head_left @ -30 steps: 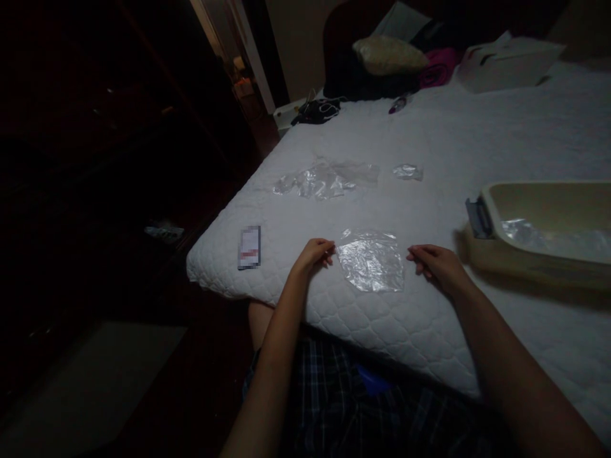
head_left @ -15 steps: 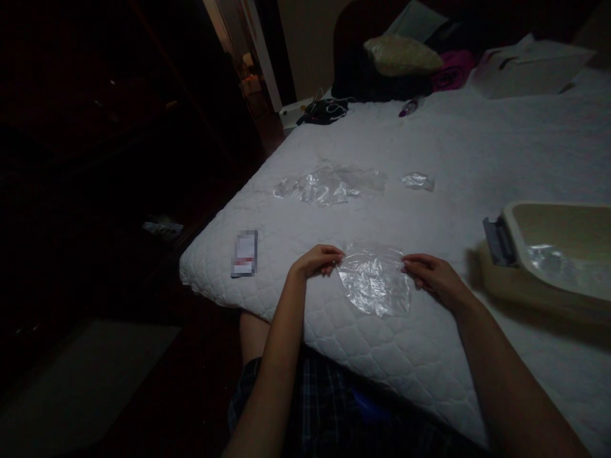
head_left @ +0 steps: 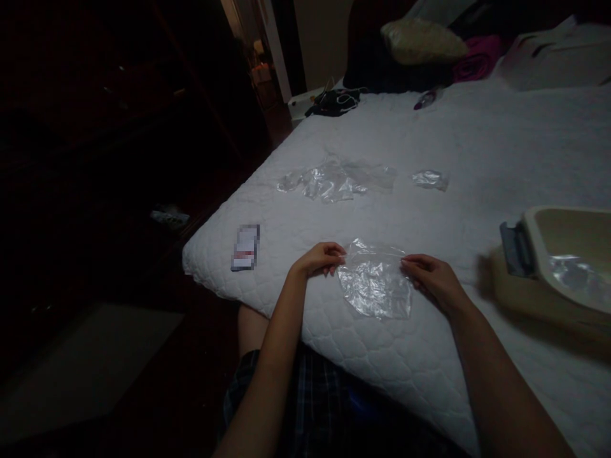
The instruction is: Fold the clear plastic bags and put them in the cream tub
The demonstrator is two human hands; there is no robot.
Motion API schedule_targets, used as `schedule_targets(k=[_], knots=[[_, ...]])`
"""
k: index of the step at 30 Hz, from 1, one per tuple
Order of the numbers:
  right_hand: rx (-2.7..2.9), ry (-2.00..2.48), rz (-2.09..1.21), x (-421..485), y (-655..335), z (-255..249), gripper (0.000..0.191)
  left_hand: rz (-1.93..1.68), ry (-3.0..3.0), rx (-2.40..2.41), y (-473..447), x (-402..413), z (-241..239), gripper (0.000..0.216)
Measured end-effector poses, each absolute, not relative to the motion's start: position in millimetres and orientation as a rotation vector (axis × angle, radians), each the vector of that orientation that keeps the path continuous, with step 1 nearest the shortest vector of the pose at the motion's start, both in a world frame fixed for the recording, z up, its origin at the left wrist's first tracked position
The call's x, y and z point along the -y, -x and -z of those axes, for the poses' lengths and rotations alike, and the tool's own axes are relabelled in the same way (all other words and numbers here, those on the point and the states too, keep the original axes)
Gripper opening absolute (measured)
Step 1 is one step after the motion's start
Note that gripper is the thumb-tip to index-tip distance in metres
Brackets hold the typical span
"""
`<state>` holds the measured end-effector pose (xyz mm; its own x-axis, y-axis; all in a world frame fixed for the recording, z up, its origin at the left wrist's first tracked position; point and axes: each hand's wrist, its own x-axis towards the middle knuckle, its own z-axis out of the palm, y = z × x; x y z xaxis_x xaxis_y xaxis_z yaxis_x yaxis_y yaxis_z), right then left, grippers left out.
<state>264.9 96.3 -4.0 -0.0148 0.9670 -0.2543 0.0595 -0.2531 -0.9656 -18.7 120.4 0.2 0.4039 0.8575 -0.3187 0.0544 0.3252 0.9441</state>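
Observation:
A clear plastic bag (head_left: 375, 283) lies flat on the white quilted mattress (head_left: 429, 146) near its front corner. My left hand (head_left: 319, 259) pinches the bag's upper left corner with curled fingers. On the other side, my right hand (head_left: 432, 280) grips the upper right corner, fingers pressed together. The bag's top edge is stretched between the two hands. The room is dim.
More crumpled clear plastic (head_left: 337, 181) and a small scrap (head_left: 429, 180) lie farther back. A small card-like packet (head_left: 245, 248) rests at the mattress corner. A beige tub (head_left: 558, 267) holding plastic stands at right. Pillows (head_left: 422, 41) and clutter sit at the back; dark floor at left.
Both hands closed in onto the bag's top corners; the right hand, apart from it a second ago, now holds the edge. The view shifted slightly.

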Motion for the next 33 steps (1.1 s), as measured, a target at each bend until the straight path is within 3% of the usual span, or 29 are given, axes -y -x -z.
schedule_targets(k=[7,26,33], knots=[[1.186,1.450,-1.328,-97,-263,9,0.043,-0.726,-1.115,-1.063,15,-119,1,0.026],[1.240,1.412,-1.242,-90,-269,10,0.046,-0.735,-1.137,-1.077,20,-113,6,0.045],[1.254,1.390,-1.285,-90,-273,15,0.045,-0.721,-1.171,-1.060,22,-111,8,0.042]])
